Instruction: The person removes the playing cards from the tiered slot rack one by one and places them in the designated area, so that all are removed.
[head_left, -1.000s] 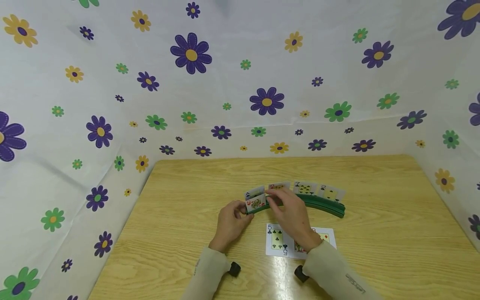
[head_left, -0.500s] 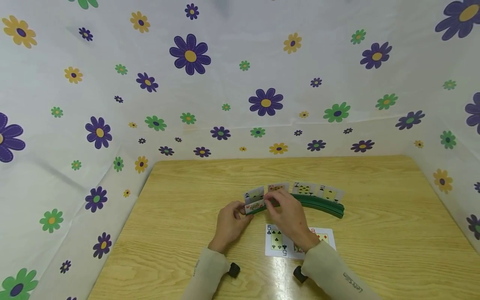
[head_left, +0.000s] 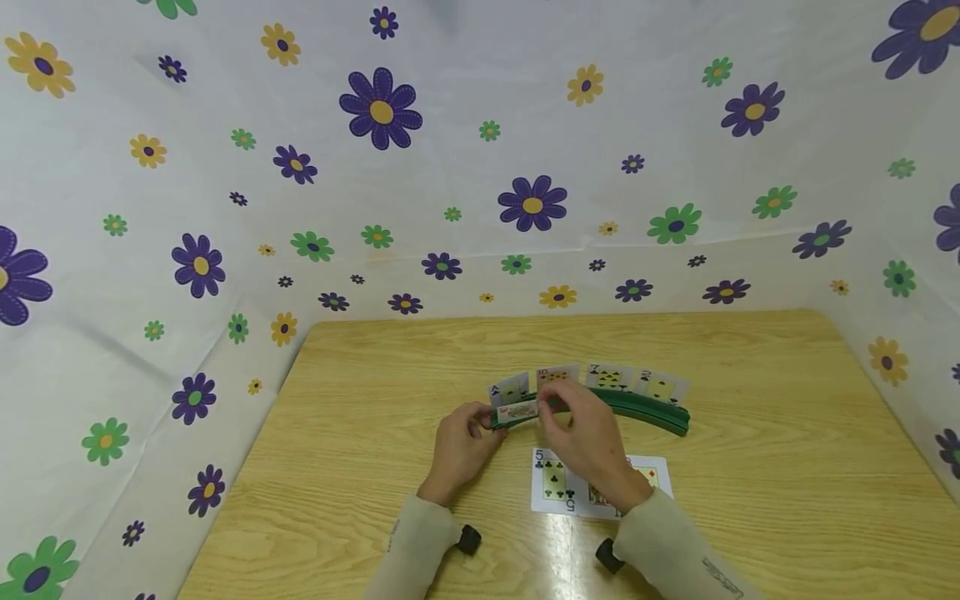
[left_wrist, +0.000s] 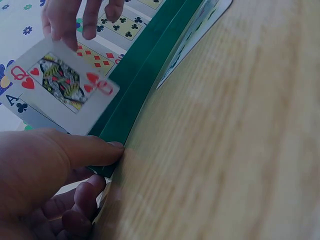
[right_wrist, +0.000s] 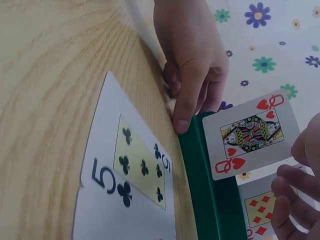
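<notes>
A green curved card holder [head_left: 645, 410] stands on the table, and my left hand [head_left: 459, 443] grips its left end, thumb on the front face [left_wrist: 100, 150]. My right hand [head_left: 588, 429] pinches the queen of hearts [right_wrist: 251, 134] by its upper edge. That card tilts over the holder's left end; whether its lower edge sits in a groove, I cannot tell. Behind it in the holder stand an ace of clubs [left_wrist: 20, 106], a ten of diamonds [head_left: 558, 374], a seven of clubs [head_left: 609, 377] and a two [head_left: 661, 387] of a black suit.
In front of the holder, a five of clubs [head_left: 553, 480] lies face up beside a partly hidden face card [head_left: 597, 497] and a red diamond card [head_left: 652, 473]. The wooden table [head_left: 360, 400] meets flowered cloth walls [head_left: 450, 167] at the back and sides.
My right hand has tipped the queen of hearts and shifted it slightly right, uncovering more of the ace behind. My left hand stays on the holder's end.
</notes>
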